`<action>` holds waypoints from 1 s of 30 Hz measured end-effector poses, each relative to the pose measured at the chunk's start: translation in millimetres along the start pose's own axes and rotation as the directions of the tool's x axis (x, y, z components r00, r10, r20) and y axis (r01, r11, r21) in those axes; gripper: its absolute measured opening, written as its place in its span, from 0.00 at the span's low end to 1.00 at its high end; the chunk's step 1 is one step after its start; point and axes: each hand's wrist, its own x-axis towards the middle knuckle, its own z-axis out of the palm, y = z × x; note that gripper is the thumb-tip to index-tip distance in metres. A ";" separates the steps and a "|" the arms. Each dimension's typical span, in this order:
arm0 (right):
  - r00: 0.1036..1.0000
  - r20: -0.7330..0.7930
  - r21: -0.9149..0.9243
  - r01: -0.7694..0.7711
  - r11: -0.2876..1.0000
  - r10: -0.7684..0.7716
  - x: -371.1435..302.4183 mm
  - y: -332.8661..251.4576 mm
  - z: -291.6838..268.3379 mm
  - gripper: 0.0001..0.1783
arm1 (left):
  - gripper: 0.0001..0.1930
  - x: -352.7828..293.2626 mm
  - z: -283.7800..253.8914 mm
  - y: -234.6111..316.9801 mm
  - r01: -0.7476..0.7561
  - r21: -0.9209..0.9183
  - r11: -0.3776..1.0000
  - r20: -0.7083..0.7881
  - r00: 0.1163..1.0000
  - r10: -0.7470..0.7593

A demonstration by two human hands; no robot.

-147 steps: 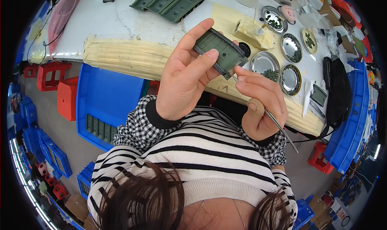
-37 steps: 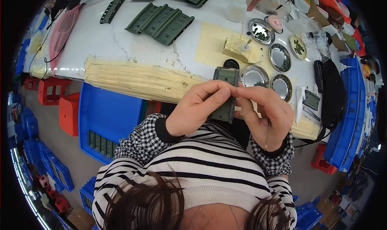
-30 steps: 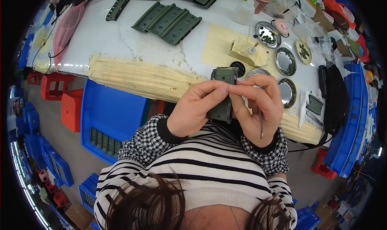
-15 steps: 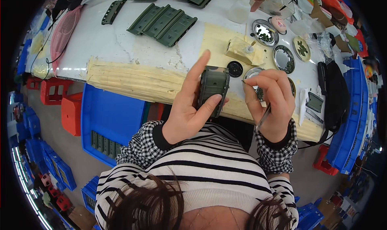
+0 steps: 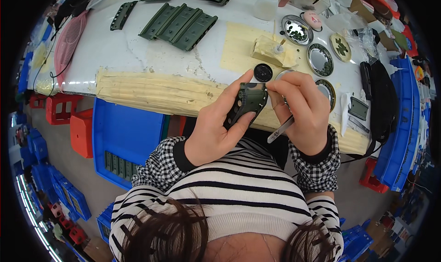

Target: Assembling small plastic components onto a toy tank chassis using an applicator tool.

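My left hand (image 5: 209, 131) is closed around a small dark green model vehicle body (image 5: 252, 100), with a toothed strip and round holes along its side. Thumb and fingers grip it, tilted, just over the table's front edge. At its upper right corner are the pinched fingertips of my right hand (image 5: 305, 112); any tiny piece between them is too small to make out. Metal tweezers (image 5: 281, 129) lie under that same hand's fingers, their blunt end sticking out toward me. A round black cap (image 5: 262, 72) sits just beyond the model.
Round metal dishes (image 5: 320, 59) of small green parts stand at right, near a yellow-wrapped block (image 5: 271, 54) with a nozzle. Joined green ribbed panels (image 5: 179, 26) lie at far left on the table. Below the edge is a blue tray (image 5: 128, 124); a red stool (image 5: 81, 131) stands beside it.
My right hand has moved left and its fingertips have come to the model's corner. The model has tilted and moved slightly right. The tweezers' end now points toward lower left.
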 end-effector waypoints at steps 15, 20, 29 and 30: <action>0.988 -0.021 0.068 -0.149 0.987 0.150 -25.8 -10.3 -2.7 0.19 | 0.30 5.3 2.2 -0.9 0.056 -0.224 0.973 0.006 0.998 -0.056; 0.909 -0.151 -0.061 -0.400 0.914 0.388 -45.4 35.8 -43.1 0.09 | 0.29 9.1 6.6 1.9 0.164 -0.398 0.902 0.056 0.986 -0.155; 0.850 0.293 -0.019 -0.452 0.892 0.437 -53.6 79.6 -58.0 0.07 | 0.29 7.6 6.1 4.2 0.242 -0.491 0.837 0.084 0.969 -0.231; 0.841 0.328 -0.007 -0.454 0.891 0.430 -51.9 81.6 -58.0 0.07 | 0.29 6.7 6.7 4.7 0.216 -0.490 0.845 0.056 0.975 -0.217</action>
